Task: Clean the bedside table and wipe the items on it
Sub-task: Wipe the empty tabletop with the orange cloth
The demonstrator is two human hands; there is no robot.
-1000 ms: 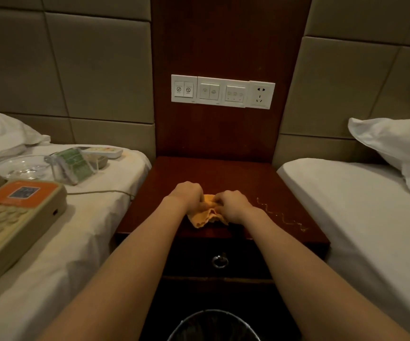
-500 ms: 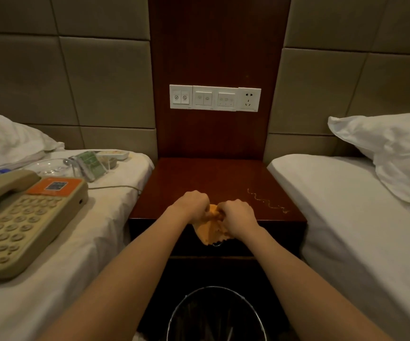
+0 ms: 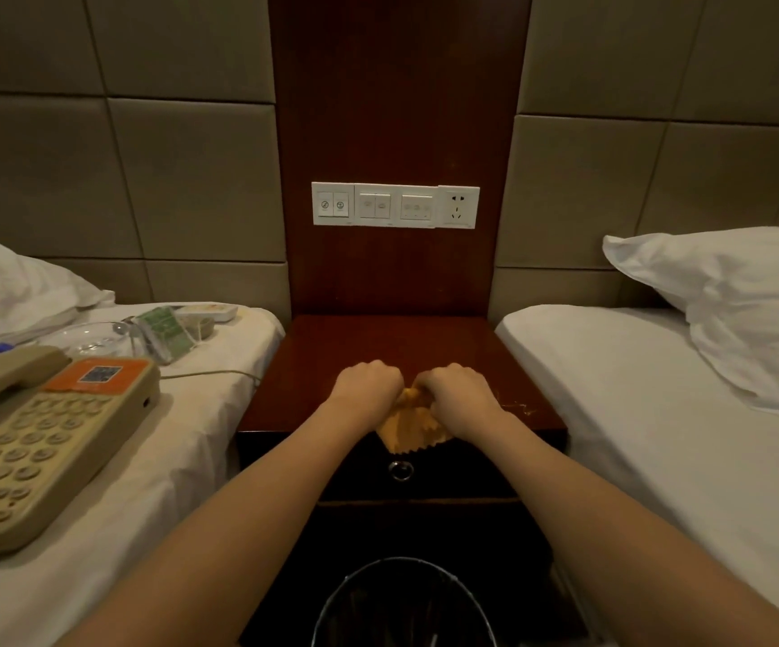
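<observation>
The dark red wooden bedside table [image 3: 401, 343] stands between two beds, its top bare. At its front edge my left hand [image 3: 368, 389] and my right hand [image 3: 460, 392] both grip a crumpled orange cloth [image 3: 408, 424], which hangs a little over the edge above the drawer. A thin pale squiggly mark [image 3: 516, 407] lies on the tabletop just right of my right hand. On the left bed lie a beige telephone [image 3: 37, 441], a glass ashtray [image 3: 93, 338], a green card holder [image 3: 165, 329] and a white remote [image 3: 207, 311].
A drawer with a ring pull [image 3: 401, 470] sits under the tabletop. A dark waste bin [image 3: 403, 604] stands on the floor below. White pillows lie on the left bed [image 3: 9, 287] and right bed [image 3: 728, 301]. A switch panel [image 3: 394, 205] is on the wall.
My hands have bunched the cloth closer together at the front edge of the table, and it now hangs over the edge. The view has drawn back and risen slightly.
</observation>
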